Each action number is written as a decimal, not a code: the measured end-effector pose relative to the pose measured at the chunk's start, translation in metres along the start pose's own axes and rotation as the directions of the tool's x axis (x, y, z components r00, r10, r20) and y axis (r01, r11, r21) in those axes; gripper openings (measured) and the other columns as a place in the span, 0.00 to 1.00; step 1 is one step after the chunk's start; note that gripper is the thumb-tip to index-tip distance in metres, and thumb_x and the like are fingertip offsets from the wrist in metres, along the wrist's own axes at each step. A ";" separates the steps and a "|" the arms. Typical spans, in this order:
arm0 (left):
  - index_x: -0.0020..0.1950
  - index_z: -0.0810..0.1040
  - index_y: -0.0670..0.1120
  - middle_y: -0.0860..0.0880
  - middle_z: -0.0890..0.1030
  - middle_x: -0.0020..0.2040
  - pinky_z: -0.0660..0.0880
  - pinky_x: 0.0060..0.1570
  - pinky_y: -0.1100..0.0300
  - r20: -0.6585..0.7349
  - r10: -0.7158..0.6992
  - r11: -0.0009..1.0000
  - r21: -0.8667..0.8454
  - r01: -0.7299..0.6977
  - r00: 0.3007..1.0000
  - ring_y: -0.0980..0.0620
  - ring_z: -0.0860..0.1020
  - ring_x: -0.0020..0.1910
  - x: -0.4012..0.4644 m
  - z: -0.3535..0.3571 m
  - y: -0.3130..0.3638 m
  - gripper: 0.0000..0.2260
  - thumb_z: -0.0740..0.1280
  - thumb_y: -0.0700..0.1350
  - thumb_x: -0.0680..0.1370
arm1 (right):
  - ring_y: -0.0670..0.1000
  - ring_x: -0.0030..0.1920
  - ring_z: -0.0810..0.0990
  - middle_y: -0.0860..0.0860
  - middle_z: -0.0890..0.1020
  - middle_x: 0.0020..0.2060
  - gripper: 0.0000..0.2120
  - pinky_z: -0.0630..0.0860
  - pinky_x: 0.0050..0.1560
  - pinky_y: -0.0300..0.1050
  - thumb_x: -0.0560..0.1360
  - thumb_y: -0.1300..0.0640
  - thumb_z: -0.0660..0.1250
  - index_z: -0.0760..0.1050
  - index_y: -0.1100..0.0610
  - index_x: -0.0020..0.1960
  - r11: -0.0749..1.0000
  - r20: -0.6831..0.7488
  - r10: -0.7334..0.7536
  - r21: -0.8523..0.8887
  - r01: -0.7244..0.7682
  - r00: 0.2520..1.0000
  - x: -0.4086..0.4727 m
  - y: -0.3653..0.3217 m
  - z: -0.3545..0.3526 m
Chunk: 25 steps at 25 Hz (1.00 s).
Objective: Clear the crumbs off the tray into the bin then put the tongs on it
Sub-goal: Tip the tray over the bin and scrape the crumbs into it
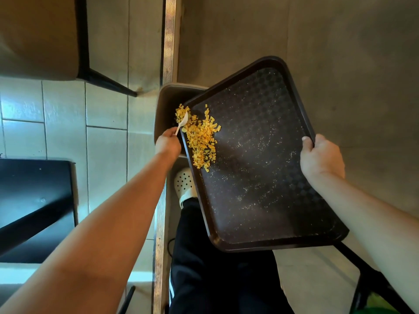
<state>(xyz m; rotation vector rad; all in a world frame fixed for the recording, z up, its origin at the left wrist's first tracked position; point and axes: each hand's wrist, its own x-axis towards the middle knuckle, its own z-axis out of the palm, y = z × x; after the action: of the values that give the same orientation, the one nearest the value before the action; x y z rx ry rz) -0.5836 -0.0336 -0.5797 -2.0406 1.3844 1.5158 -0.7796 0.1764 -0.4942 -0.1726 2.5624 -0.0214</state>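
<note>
Tray (260, 159), stiff, judged light, gripped at its long rim by right hand (322, 157); loose crumbs (201, 134) scraped by spoon (182, 123) pinched in left hand (169, 143).

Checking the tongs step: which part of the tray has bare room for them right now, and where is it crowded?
The tray is bare of flakes from its middle to the near edge and the right hand, apart from fine specks. The crowded part is the far-left corner over the bin, where the crumbs pile around the spoon the left hand holds.
</note>
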 end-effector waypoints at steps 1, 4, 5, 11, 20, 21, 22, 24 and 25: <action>0.68 0.71 0.48 0.44 0.78 0.51 0.70 0.32 0.68 0.017 0.043 0.999 -0.004 -0.043 0.999 0.56 0.70 0.31 -0.004 0.000 0.001 0.18 0.52 0.39 0.81 | 0.59 0.38 0.70 0.52 0.67 0.30 0.17 0.65 0.37 0.49 0.81 0.50 0.53 0.64 0.59 0.38 1.000 0.001 0.004 0.001 -0.004 1.000 0.000 0.000 0.000; 0.68 0.71 0.48 0.41 0.78 0.56 0.76 0.49 0.56 0.082 0.086 0.995 0.036 -0.089 0.993 0.52 0.77 0.41 -0.010 0.001 0.001 0.16 0.54 0.40 0.82 | 0.59 0.38 0.70 0.51 0.66 0.29 0.16 0.65 0.38 0.49 0.81 0.50 0.53 0.65 0.59 0.39 1.000 -0.003 0.008 -0.006 -0.008 1.000 0.000 0.000 0.001; 0.69 0.71 0.48 0.40 0.78 0.56 0.76 0.49 0.52 0.083 0.063 0.997 0.047 -0.067 0.995 0.53 0.75 0.37 -0.007 0.000 0.002 0.17 0.53 0.40 0.82 | 0.59 0.38 0.70 0.51 0.65 0.29 0.16 0.65 0.38 0.49 0.81 0.50 0.53 0.65 0.60 0.40 1.000 -0.004 0.005 -0.005 -0.005 1.000 0.000 0.000 0.001; 0.68 0.71 0.49 0.50 0.74 0.43 0.71 0.24 0.60 0.031 0.054 0.996 -0.076 -0.051 0.998 0.58 0.66 0.27 -0.007 0.003 0.000 0.16 0.54 0.41 0.82 | 0.59 0.38 0.71 0.52 0.67 0.30 0.16 0.66 0.38 0.50 0.81 0.49 0.53 0.66 0.60 0.41 1.000 -0.006 0.005 -0.008 -0.005 1.000 0.001 0.003 0.004; 0.69 0.69 0.50 0.48 0.76 0.50 0.75 0.37 0.60 0.088 0.067 0.997 0.030 -0.070 0.994 0.55 0.74 0.36 -0.008 0.014 0.007 0.17 0.55 0.41 0.81 | 0.60 0.40 0.72 0.56 0.72 0.36 0.16 0.68 0.38 0.50 0.81 0.49 0.54 0.66 0.60 0.41 1.000 -0.015 0.006 0.010 -0.006 1.000 0.000 -0.002 0.005; 0.69 0.70 0.51 0.47 0.78 0.51 0.78 0.43 0.56 0.058 0.067 0.997 0.035 -0.069 0.996 0.52 0.77 0.40 -0.004 0.010 0.004 0.17 0.56 0.42 0.81 | 0.60 0.40 0.72 0.56 0.72 0.37 0.15 0.68 0.39 0.50 0.81 0.49 0.53 0.66 0.59 0.41 1.000 -0.010 0.006 0.012 -0.006 1.000 0.000 -0.004 0.004; 0.69 0.70 0.51 0.47 0.79 0.50 0.78 0.47 0.54 0.044 0.083 0.996 0.035 -0.085 0.996 0.51 0.78 0.43 -0.001 0.009 0.001 0.17 0.56 0.42 0.80 | 0.61 0.41 0.73 0.57 0.72 0.37 0.15 0.69 0.39 0.50 0.81 0.49 0.53 0.66 0.59 0.42 1.000 -0.009 0.006 0.014 -0.006 1.000 0.000 -0.005 0.004; 0.68 0.71 0.50 0.49 0.78 0.45 0.76 0.41 0.58 0.084 0.132 0.991 -0.010 -0.132 0.988 0.53 0.76 0.39 -0.002 0.012 0.001 0.17 0.57 0.41 0.80 | 0.62 0.43 0.75 0.58 0.75 0.40 0.14 0.69 0.40 0.50 0.81 0.49 0.53 0.66 0.58 0.42 1.000 -0.012 -0.002 0.013 0.002 1.000 0.000 -0.006 0.003; 0.69 0.70 0.49 0.50 0.77 0.44 0.73 0.38 0.62 0.130 0.159 0.987 -0.008 -0.159 0.979 0.56 0.74 0.36 -0.004 0.016 0.002 0.17 0.56 0.39 0.80 | 0.63 0.45 0.75 0.59 0.76 0.41 0.14 0.69 0.41 0.50 0.81 0.49 0.53 0.66 0.57 0.43 1.000 -0.013 -0.007 0.009 0.007 1.000 0.000 -0.005 0.003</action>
<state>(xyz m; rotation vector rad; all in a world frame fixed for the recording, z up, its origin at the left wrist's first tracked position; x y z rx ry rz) -0.5954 -0.0219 -0.5827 -1.8304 1.5273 1.6777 -0.7771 0.1717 -0.4967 -0.1780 2.5739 -0.0367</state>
